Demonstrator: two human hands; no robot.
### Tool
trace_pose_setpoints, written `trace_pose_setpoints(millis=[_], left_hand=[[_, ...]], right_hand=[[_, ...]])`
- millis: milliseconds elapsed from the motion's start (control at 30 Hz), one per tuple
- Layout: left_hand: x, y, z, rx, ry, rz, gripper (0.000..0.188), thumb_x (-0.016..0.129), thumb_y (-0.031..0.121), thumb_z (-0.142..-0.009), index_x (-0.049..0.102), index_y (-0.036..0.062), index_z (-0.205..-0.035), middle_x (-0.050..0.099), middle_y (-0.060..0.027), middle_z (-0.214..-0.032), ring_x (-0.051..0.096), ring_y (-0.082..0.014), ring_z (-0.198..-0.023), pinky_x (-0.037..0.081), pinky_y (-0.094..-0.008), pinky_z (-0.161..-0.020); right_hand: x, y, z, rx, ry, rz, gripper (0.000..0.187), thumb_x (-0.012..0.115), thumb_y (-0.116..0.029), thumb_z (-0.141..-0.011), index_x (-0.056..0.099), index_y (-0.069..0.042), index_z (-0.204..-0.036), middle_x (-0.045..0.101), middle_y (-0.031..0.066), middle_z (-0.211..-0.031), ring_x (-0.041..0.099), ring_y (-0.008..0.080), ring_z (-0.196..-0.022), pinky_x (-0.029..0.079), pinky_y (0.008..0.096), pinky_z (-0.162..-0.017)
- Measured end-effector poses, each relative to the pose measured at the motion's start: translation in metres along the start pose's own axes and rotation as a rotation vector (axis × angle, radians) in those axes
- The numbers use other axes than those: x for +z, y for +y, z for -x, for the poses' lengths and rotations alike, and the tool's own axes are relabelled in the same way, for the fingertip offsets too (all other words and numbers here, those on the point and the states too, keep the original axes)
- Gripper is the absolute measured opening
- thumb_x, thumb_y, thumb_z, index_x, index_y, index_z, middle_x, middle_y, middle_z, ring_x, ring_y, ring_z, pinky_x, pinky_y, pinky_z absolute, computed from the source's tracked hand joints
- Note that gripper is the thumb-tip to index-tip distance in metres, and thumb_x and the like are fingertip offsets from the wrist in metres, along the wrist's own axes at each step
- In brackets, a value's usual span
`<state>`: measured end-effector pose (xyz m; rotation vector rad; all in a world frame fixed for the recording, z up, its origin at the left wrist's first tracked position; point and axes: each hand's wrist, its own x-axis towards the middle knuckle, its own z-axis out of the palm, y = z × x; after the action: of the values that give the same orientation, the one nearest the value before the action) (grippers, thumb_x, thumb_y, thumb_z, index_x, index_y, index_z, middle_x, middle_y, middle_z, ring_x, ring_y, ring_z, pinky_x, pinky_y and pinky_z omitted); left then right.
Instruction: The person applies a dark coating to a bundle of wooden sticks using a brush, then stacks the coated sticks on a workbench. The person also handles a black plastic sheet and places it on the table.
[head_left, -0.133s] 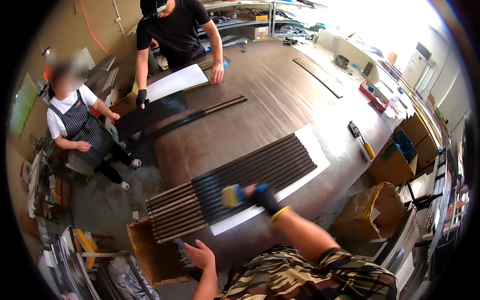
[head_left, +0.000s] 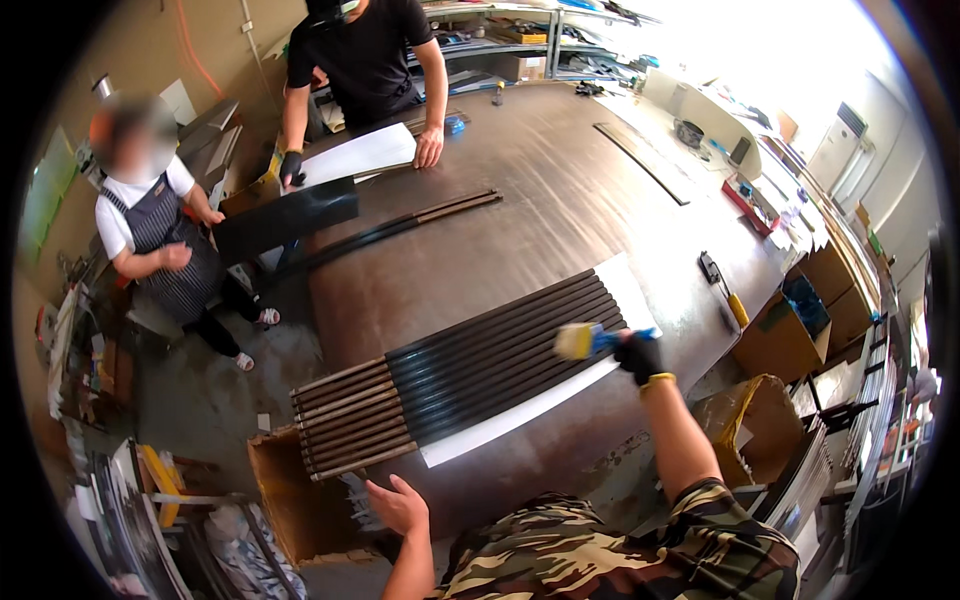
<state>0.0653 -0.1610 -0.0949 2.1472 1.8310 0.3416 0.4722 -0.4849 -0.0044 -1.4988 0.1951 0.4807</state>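
Observation:
Several dark tubes (head_left: 500,340) lie side by side on a white sheet (head_left: 520,418) on the brown table. Their left ends show bare and brownish, and a bluish wet sheen covers the stretch beside those ends. In my right hand (head_left: 640,357), which wears a black glove with a yellow cuff, is a paintbrush (head_left: 578,341) with a blue handle and pale yellow bristles. The brush is over the right part of the tubes; whether it touches them I cannot tell. My left hand (head_left: 400,505) is bare, fingers apart, just below the tubes' left ends, holding nothing.
Across the table (head_left: 560,200) a person in black handles a white sheet (head_left: 360,157); a person in a striped apron (head_left: 180,260) holds a dark panel (head_left: 290,218). A yellow-handled tool (head_left: 722,288) lies right. Cardboard boxes (head_left: 290,500) stand by the table.
My right hand has swept the paintbrush to the right along the tubes. The dark panel has lifted and shifted at the apron wearer's side. My left hand stays near its place.

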Motion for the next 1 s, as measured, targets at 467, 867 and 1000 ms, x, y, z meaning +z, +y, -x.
trace_pose_setpoints(millis=[467, 867, 1000], left_hand=[[-0.024, 0.011, -0.002, 0.020, -0.025, 0.035, 0.061, 0.052, 0.036, -0.099, 0.039, -0.0065, -0.140, 0.052, -0.0283, -0.133, 0.051, -0.0433, -0.123, 0.045, -0.0507, -0.098], [-0.013, 0.005, 0.000, 0.057, 0.017, 0.042, 0.059, 0.052, 0.036, -0.099, 0.041, -0.0050, -0.140, 0.053, -0.0270, -0.130, 0.054, -0.0430, -0.116, 0.045, -0.0494, -0.097], [-0.016, 0.008, -0.002, 0.026, -0.045, 0.047, 0.061, 0.050, 0.038, -0.100, 0.038, -0.0031, -0.143, 0.049, -0.0259, -0.138, 0.051, -0.0419, -0.124, 0.044, -0.0495, -0.100]], right_hand=[[0.243, 0.048, 0.207, -0.695, -0.579, 1.055, 0.024, 0.061, -0.024, -0.092, 0.067, -0.008, -0.109, 0.070, 0.0185, -0.090, 0.070, 0.0330, -0.079, 0.056, 0.0427, -0.070], [-0.023, 0.009, 0.056, -0.672, 0.436, 0.624, 0.014, 0.064, -0.018, -0.094, 0.068, -0.005, -0.095, 0.067, 0.0115, -0.075, 0.065, 0.0235, -0.064, 0.050, 0.0339, -0.056], [0.029, 0.021, 0.110, -0.974, 0.111, 1.204, 0.008, 0.061, -0.009, -0.091, 0.067, -0.006, -0.088, 0.064, 0.0172, -0.080, 0.062, 0.0386, -0.073, 0.048, 0.0440, -0.063]])
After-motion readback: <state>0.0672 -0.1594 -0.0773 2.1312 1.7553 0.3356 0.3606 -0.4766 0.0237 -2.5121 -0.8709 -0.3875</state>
